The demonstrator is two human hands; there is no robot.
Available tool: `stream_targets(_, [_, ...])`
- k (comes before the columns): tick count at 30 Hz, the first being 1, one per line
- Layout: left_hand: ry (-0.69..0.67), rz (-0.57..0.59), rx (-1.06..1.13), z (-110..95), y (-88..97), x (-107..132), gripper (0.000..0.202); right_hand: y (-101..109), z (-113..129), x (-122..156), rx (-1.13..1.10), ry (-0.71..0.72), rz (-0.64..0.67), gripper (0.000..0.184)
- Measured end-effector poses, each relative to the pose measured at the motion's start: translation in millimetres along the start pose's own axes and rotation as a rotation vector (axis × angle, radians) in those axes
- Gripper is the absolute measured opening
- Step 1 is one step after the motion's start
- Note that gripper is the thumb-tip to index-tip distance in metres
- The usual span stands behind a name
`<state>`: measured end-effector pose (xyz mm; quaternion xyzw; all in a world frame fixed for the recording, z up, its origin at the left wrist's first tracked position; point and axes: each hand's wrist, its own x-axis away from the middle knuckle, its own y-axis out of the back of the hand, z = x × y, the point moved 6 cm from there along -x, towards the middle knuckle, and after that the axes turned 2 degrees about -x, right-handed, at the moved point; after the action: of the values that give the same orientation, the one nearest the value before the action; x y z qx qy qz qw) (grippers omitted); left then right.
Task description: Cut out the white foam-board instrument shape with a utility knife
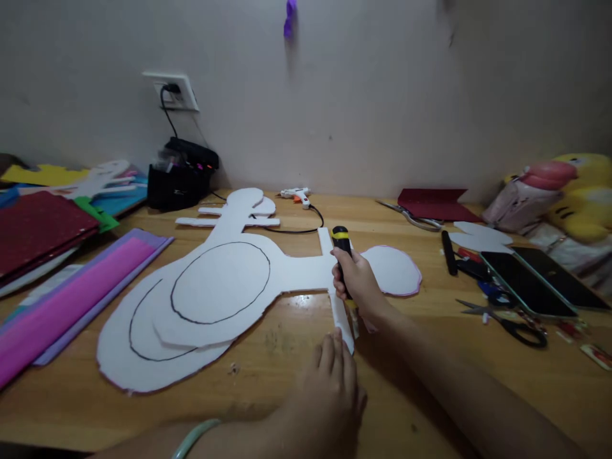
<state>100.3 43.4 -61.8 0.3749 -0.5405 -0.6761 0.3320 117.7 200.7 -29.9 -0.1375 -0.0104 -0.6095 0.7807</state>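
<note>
We note right hand (356,280) fisted round cutter (341,245), blade on foam strip (337,290) mid-tabletop. Left hand (335,389) flat, fingers pinning strip's near end. Cutting under way, we judge; next needs steady pull toward near edge.

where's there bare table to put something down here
Bare wood lies along the near edge of the table, below the white cutout and right of the left hand. Another patch sits behind the cutter, toward the glue gun. Right side is crowded with phones and scissors.
</note>
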Motion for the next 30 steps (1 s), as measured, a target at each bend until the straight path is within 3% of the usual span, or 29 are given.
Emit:
stream_targets(9, [-0.016, 0.018, -0.009, 1, -2.6, 0, 0.05, -3, -11, -1, -0.003, -0.017, 0.008, 0.026])
stream_targets(15, [0.045, -0.073, -0.044, 2, -1.9, 2, 0.05, -3, -7, 1, -0.015, -0.019, 0.008, 0.021])
stream_targets(30, [-0.043, -0.196, -0.14, -2, -4.6, 5, 0.045, 1, -15, -6, 0.052, 0.09, -0.041, 0.026])
